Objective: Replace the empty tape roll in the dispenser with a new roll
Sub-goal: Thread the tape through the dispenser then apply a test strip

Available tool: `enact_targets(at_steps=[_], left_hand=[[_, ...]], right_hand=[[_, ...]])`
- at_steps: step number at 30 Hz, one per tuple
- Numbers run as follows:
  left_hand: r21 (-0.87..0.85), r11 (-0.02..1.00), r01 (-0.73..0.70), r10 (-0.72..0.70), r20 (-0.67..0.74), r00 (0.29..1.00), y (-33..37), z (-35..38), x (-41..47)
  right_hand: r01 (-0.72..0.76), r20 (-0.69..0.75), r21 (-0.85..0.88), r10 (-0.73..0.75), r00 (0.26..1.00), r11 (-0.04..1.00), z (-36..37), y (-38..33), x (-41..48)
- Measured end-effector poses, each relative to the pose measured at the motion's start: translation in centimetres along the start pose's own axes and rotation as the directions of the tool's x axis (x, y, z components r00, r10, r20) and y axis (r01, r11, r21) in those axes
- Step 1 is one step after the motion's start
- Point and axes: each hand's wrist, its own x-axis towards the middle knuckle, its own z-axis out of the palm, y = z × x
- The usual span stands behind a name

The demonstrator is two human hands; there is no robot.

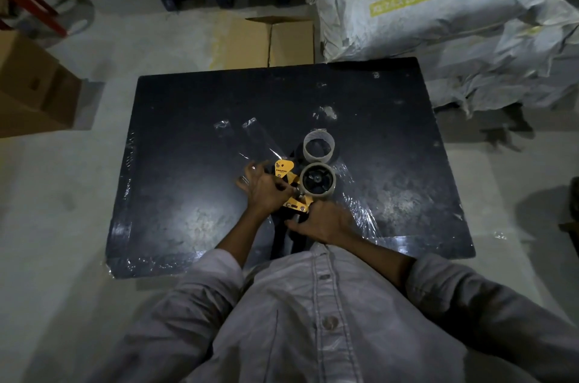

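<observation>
Left hand (264, 191) grips the tape dispenser (286, 174) frame, right hand (322, 224) its handle; tape roll (317, 183) sits mounted just right of the frame grip, hub upward.

Yellow dispenser (289, 186) with mounted roll (317, 180)
</observation>
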Motion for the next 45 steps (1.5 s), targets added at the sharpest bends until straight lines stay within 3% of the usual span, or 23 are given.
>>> enact_targets(at_steps=[12, 18, 25, 31, 45], left_hand=[[0.007, 1.000, 0.023, -0.023, -0.022, 1.000, -1.0, 0.1, 0.0], [0.056, 0.998, 0.037, -0.034, -0.048, 0.998, -1.5, 0.0, 0.0], [0.222, 0.969, -0.104, 0.141, -0.160, 0.977, -2.0, -0.3, -0.3], [0.299, 0.912, -0.282, 0.356, -0.233, 0.905, -3.8, 0.0, -1.6], [0.325, 0.902, -0.283, 0.391, -0.342, 0.854, -5.4, 0.2, -3.8]], right_hand=[[-0.075, 0.060, 0.157, 0.066, 0.996, 0.985, 2.7, -0.2, 2.1], [-0.015, 0.033, 0.104, 0.012, 0.999, 0.994, 0.8, -0.3, 1.2], [0.004, 0.035, 0.068, -0.007, 0.999, 0.998, 1.1, 0.2, 1.4], [0.083, 0.069, 0.033, -0.085, 0.994, 0.996, 1.0, 0.5, 1.6], [0.135, 0.071, 0.040, -0.138, 0.988, 0.990, 1.1, 0.6, 1.8]])
